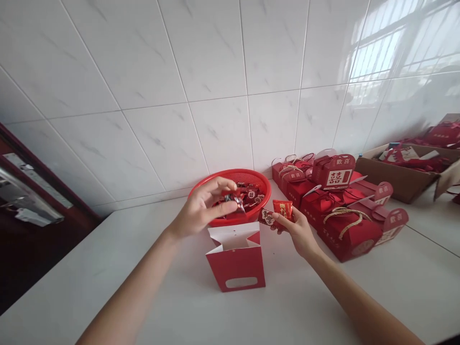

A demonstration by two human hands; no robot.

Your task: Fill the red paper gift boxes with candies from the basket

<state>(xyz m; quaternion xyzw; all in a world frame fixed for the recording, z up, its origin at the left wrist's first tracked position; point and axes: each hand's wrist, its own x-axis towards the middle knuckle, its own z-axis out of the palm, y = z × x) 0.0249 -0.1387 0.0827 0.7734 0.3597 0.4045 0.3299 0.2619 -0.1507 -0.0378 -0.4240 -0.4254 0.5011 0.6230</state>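
Observation:
A red basket (268, 188) of small wrapped packets stands against the tiled wall. Over its front left part, my left hand (205, 205) pinches a dark, shiny wrapped candy (240, 205) between thumb and fingers. My right hand (296, 229) is closed on two packets, a bright red one (282, 211) and a dark red one with white print (266, 218), to the right of the basket. Between my forearms, just in front of the basket, a red paper box (235, 264) stands upright with its top open, showing a white inside and an oval cutout low on its front.
Several closed red gift boxes (341, 235) with bows and rope handles are grouped on the right. Behind them at the far right is an open cardboard box (413, 184) with red items. A dark red door or frame (46, 196) borders the white counter (172, 306) at left.

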